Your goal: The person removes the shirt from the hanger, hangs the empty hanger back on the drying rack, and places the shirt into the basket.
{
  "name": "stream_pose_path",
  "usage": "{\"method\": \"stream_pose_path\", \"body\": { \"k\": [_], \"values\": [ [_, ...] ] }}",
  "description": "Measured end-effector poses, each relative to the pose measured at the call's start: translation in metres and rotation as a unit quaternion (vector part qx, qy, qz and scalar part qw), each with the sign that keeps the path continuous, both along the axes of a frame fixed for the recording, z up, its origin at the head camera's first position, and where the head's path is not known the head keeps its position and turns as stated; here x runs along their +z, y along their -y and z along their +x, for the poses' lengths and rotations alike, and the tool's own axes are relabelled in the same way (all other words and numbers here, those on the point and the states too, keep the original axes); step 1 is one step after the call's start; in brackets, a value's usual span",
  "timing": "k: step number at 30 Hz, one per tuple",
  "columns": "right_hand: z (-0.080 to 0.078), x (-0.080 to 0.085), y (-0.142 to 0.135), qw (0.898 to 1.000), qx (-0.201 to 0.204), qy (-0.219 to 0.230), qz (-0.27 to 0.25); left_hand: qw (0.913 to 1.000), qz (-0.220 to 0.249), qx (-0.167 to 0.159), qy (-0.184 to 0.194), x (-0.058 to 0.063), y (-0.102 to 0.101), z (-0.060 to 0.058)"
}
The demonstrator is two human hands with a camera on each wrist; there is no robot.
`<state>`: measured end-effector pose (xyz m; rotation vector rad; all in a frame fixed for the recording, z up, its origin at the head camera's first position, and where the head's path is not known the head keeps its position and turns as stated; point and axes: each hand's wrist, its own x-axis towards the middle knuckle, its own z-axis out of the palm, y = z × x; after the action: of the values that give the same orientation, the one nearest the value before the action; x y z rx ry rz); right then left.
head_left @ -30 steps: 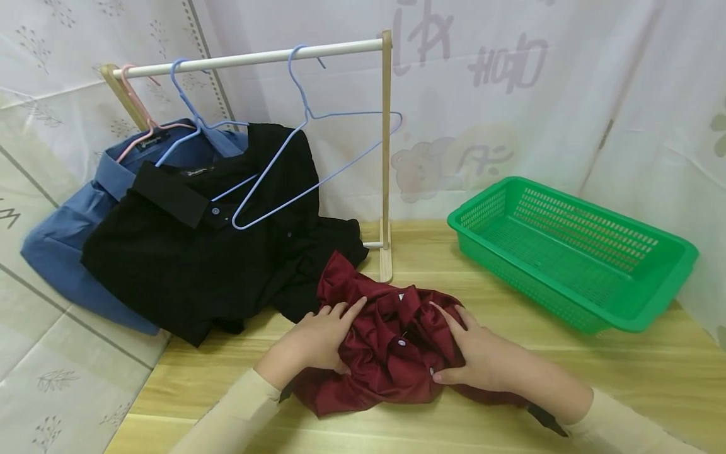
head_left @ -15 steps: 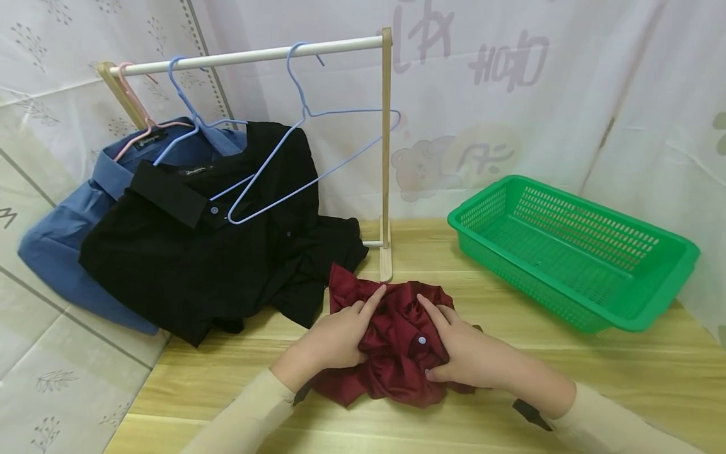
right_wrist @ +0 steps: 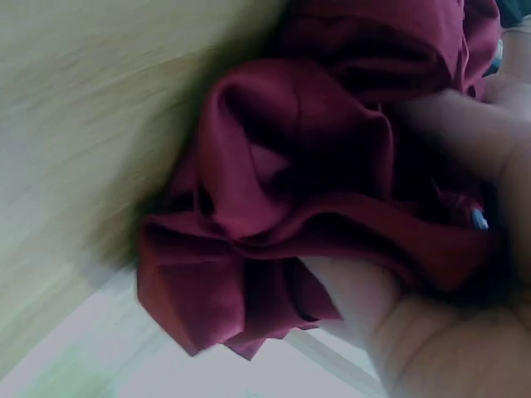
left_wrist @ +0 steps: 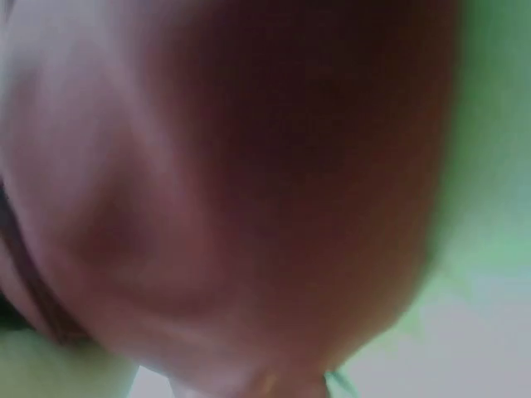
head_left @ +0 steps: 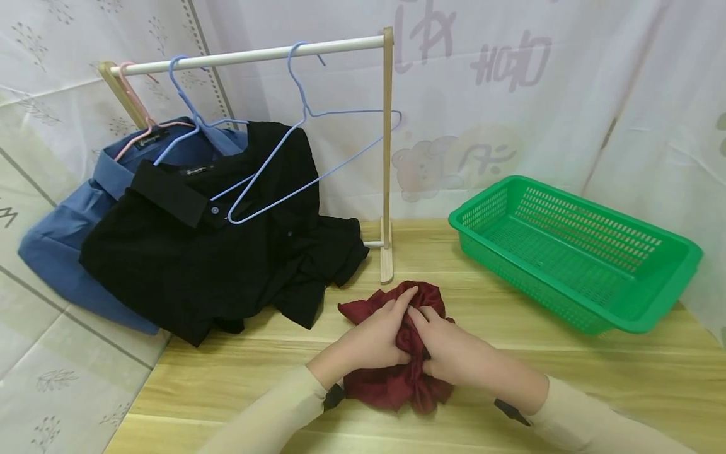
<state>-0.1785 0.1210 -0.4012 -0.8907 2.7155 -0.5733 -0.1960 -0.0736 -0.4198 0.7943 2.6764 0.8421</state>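
A crumpled dark red shirt (head_left: pixel 377 388) is bunched up on the wooden table between my two hands. My left hand (head_left: pixel 377 340) grips it from the left, fingers over the top and thumb low in front. From the right, my right hand (head_left: pixel 456 353) squeezes the same bundle, its fingertips close beside the left ones. In the right wrist view, thumb and fingers of my right hand (right_wrist: pixel 448 332) clasp folds of the shirt (right_wrist: pixel 265 166), and a small button shows near the palm. Blurred skin fills most of the left wrist view.
A green plastic basket (head_left: pixel 567 302) stands at the back right. On the left, a clothes rack (head_left: pixel 387 157) carries a blue shirt (head_left: pixel 68 233) and a black shirt (head_left: pixel 227 265) on hangers, plus a bare blue hanger (head_left: pixel 306 113). The black shirt spreads onto the table (head_left: pixel 255 359).
My hands have moved toward each other, pressing the red shirt into a narrower bundle. Its left end has drawn rightward, away from the black shirt. Rack and basket stay put.
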Motion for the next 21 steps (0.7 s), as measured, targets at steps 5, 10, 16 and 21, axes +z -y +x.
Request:
{"method": "stream_pose_path", "body": {
  "k": [5,10,16,21],
  "values": [
    [-0.004,-0.006,-0.001,0.995,0.042,-0.09,0.029,0.995,-0.07,0.034,-0.063,-0.005,-0.011,0.001],
    [-0.005,-0.012,0.0,0.984,0.064,-0.147,0.072,0.9438,-0.271,0.034,-0.186,-0.003,-0.011,0.012],
    [0.001,-0.005,-0.008,0.991,0.046,-0.09,0.091,0.9456,-0.308,0.059,-0.087,0.007,0.002,0.028],
    [-0.002,0.013,-0.023,0.995,0.061,0.0,0.085,0.9499,-0.304,0.059,-0.045,0.015,0.018,0.039]
  ]
}}
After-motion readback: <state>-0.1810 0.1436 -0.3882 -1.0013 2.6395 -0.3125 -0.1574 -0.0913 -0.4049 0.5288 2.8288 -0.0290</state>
